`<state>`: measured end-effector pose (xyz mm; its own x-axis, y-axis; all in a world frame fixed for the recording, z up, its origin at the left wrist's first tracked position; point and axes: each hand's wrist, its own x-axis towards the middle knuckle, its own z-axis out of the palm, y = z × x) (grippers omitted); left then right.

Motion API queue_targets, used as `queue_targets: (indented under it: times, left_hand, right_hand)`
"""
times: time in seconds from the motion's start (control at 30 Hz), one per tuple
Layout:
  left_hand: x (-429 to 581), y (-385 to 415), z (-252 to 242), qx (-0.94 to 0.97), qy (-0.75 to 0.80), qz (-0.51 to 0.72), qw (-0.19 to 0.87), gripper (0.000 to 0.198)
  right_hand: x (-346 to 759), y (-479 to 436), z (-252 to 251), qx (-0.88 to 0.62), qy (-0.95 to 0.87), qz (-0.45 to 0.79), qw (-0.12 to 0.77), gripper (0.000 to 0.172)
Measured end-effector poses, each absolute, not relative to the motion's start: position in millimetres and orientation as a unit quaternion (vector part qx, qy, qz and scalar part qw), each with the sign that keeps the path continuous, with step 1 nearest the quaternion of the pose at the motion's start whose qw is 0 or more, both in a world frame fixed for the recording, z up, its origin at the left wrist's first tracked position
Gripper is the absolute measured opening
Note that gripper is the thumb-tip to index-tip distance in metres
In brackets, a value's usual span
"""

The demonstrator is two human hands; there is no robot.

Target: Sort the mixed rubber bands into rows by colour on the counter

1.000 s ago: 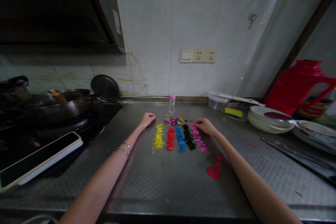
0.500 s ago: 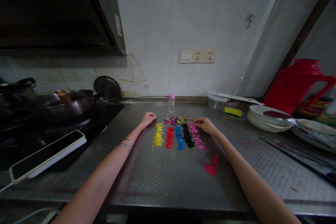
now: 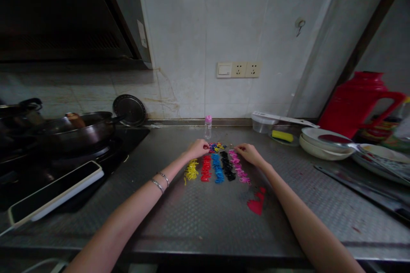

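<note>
Small rubber bands lie sorted in rows on a steel counter [image 3: 208, 213]: yellow [image 3: 191, 169], red [image 3: 205, 168], blue [image 3: 218, 168], black [image 3: 227, 166] and pink [image 3: 238, 166]. Behind the rows sits a mixed pile of bands [image 3: 218, 147]. My left hand [image 3: 197, 149] rests with curled fingers at the left edge of that pile, above the yellow and red rows. My right hand [image 3: 249, 153] is closed in a pinch at the far end of the pink row. What either hand holds is too small to make out. A small clear bottle with a pink cap [image 3: 208, 126] stands behind the pile.
A stove with a dark pan [image 3: 77, 130] and a lid [image 3: 128, 110] fills the left. A phone [image 3: 54, 190] lies by it. Stacked bowls [image 3: 323, 143], a sponge [image 3: 280, 135], a plastic container [image 3: 264, 123] and a red jug [image 3: 358, 102] stand at right. A red patch [image 3: 256, 202] marks the counter.
My left hand has moved right from beside the yellow row to the edge of the mixed pile. My right hand stays at the pink row. The camera shifted slightly.
</note>
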<state>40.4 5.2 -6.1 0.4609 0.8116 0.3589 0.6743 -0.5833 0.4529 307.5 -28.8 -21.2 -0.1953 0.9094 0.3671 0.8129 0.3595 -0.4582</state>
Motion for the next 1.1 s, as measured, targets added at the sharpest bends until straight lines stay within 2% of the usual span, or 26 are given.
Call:
queue_targets:
  times: [0.43, 0.83, 1.1]
  left_hand:
    - [52.3, -20.4, 9.7, 0.874, 0.475, 0.094, -0.052, 0.024]
    - [51.1, -20.0, 6.2, 0.874, 0.472, 0.105, -0.049, 0.024]
    - [50.3, -21.1, 5.4, 0.878, 0.465, 0.105, -0.034, 0.03]
  right_hand:
    - [307.2, -28.8, -24.3, -0.544, -0.776, 0.07, 0.312, 0.034]
    - [308.2, -28.8, -25.1, -0.547, -0.771, 0.062, 0.32, 0.032]
    - [307.6, -31.0, -25.2, -0.543, -0.772, 0.067, 0.324, 0.036]
